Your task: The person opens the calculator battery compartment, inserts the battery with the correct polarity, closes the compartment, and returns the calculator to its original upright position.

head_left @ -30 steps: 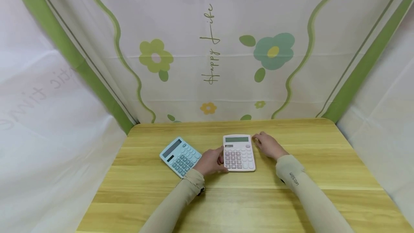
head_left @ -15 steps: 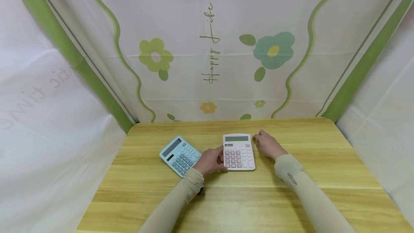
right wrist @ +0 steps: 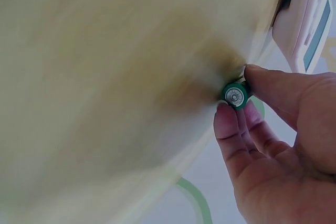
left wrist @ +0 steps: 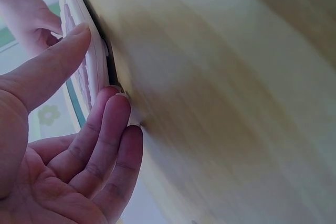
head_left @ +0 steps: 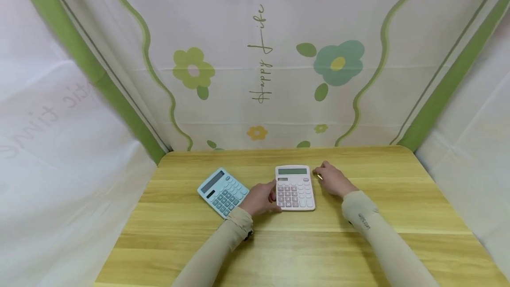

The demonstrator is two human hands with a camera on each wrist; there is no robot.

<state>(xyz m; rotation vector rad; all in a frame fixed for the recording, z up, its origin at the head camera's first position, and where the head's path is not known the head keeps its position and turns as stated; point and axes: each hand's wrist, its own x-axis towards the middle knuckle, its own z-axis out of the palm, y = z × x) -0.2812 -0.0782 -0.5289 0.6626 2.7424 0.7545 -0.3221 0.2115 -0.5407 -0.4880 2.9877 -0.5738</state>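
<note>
A pink desk calculator (head_left: 295, 189) lies face up near the middle of the wooden table, its screen at the far end. My left hand (head_left: 260, 198) holds its left side. In the left wrist view the thumb lies over the calculator's edge (left wrist: 98, 66), while curled fingers (left wrist: 115, 119) reach its underside by the tabletop. To the right of the calculator, my right hand (head_left: 334, 180) pinches a small cylindrical battery (right wrist: 234, 95) between thumb and fingers, close to the table. The battery's green rim and silver end face the right wrist camera.
A light blue calculator (head_left: 215, 191) lies at an angle on the left, partly covered by my left hand and sleeve. The wooden table (head_left: 287, 251) reaches back to a white flowered cloth (head_left: 223, 105). Cloth walls stand at both sides.
The battery shows in my right fingers in the head view, where it was not visible before. The right hand has turned slightly. My left hand and both calculators stay put.
</note>
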